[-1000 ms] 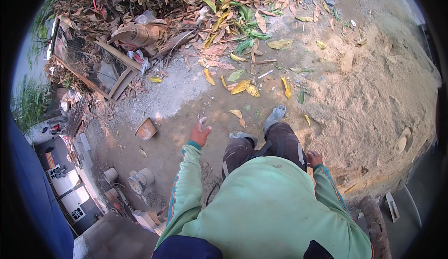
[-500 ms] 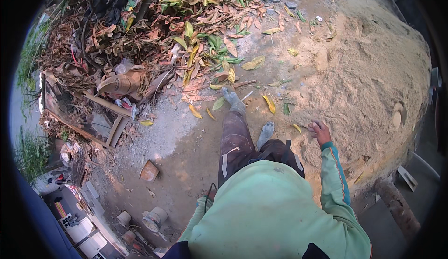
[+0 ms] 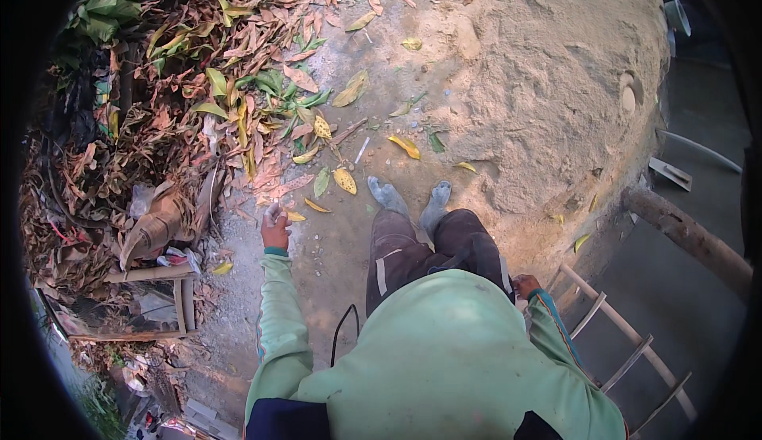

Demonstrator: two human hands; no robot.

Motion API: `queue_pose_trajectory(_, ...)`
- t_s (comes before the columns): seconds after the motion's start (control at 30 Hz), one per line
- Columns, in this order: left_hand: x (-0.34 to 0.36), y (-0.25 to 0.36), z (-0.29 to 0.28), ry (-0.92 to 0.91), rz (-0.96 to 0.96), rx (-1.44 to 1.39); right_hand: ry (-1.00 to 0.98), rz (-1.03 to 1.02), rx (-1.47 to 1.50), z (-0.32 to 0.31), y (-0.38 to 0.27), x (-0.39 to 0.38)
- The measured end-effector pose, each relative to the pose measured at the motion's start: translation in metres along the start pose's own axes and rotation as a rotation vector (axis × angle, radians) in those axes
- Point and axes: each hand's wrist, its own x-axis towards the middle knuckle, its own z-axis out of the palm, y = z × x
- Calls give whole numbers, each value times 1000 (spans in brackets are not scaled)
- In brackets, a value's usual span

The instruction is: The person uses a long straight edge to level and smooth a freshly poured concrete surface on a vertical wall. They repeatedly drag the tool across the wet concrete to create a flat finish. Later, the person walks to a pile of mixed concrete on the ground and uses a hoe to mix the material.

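My left hand [image 3: 275, 227] is held out in front on the left, above the grey dusty ground [image 3: 333, 238]. Its fingers are curled in, and nothing shows in them. Low at my right thigh hangs my right hand [image 3: 524, 287], its fingers mostly turned out of sight. My feet [image 3: 386, 195], coated in grey dust, stand nearly side by side on the ground. Yellow leaves [image 3: 406, 147] lie just ahead of them. A green spotted leaf [image 3: 321, 181] is on the ground beyond my left hand.
A heap of dry leaves [image 3: 182, 99] fills the left, with a wooden frame with mesh [image 3: 184, 307] at its near edge. On the right rises a sand pile [image 3: 548, 107]. Past it are a log [image 3: 683, 238], a wooden ladder [image 3: 607, 309] and a grey floor [image 3: 698, 115].
The view has turned and moved forward. My left hand has swung forward into sight, and my right hand has dropped back to my thigh. My feet have come nearly level.
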Motion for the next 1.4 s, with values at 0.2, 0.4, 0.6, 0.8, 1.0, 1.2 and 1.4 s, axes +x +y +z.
queue_pose_trajectory(0.2,-19,-90,28,-308,-195,185,282,420,608,-11,-75,39)
queue_pose_trajectory(0.4,-41,-159,-3,-407,-400,261,423,396,853,-78,-138,47)
queue_pose_trajectory(0.6,-96,-195,-50,-141,-448,105,234,435,784,-67,-74,112)
queue_pose_trajectory(0.8,-117,-229,-88,-316,-642,209,456,368,994,-110,-107,167)
queue_pose_trajectory(1.0,11,-142,-86,7,-187,245,359,259,755,-65,-147,117)
queue_pose_trajectory(1.2,-7,-94,-70,-129,-226,153,128,196,445,21,-75,70)
queue_pose_trajectory(1.4,-118,-263,-143,-150,-687,347,320,496,834,-81,-107,87)
